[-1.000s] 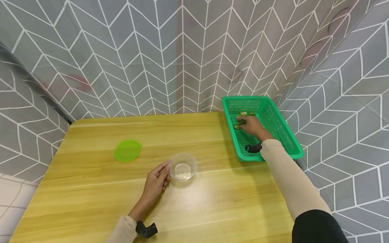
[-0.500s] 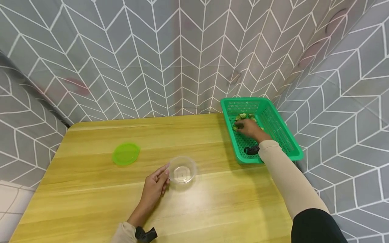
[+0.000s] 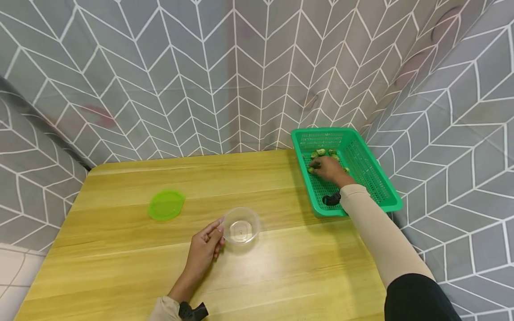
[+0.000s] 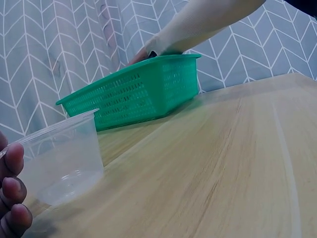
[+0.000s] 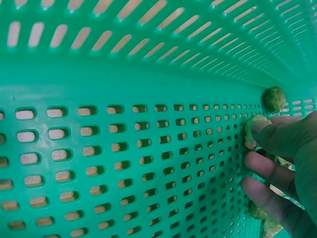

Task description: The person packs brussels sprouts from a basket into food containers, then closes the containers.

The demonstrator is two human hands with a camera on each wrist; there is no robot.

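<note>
Basket (image 3: 365,165) lies lengthwise near-to-far on the table (image 3: 281,276) at right, my distant view showing the right hand (image 3: 330,169) inside pinching a green vegetable (image 5: 250,135), the left hand (image 3: 205,247) pinching a mouth-up clear tub (image 3: 241,231).

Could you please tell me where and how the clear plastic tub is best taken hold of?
Probably by the rim of the clear plastic tub, coming from its left side, where the left grip pinches it: the open top faces up, and the thin rim juts outward, offering an edge to pinch.
</note>
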